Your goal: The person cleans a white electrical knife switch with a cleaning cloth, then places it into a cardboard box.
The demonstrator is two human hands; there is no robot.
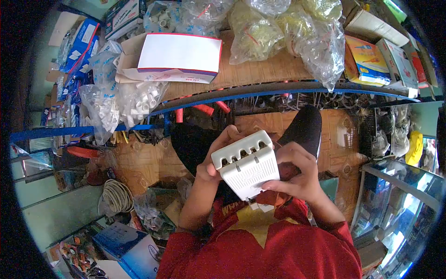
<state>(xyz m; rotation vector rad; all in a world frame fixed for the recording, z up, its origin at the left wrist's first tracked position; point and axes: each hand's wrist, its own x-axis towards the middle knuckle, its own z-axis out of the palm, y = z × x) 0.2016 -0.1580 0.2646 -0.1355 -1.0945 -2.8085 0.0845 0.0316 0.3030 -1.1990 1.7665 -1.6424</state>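
A white plastic electrical unit (253, 174) is held up in front of my chest. Ribbed lines cover its broad face, and a row of notches with dark and brass-coloured terminals runs along its far edge. My left hand (214, 160) grips its left side, the thumb at the near left corner and the other fingers behind it. My right hand (297, 174) holds the right side, its thumb pressed on the lower part of the ribbed face. The underside of the unit is hidden from me.
Ahead, a wooden shelf (186, 88) with a blue metal edge carries a white-topped box (179, 53) and bags of fittings (260, 35). A glass display case (399, 190) stands to the right. Coiled cable (117, 196) and a blue box (125, 246) lie on the left.
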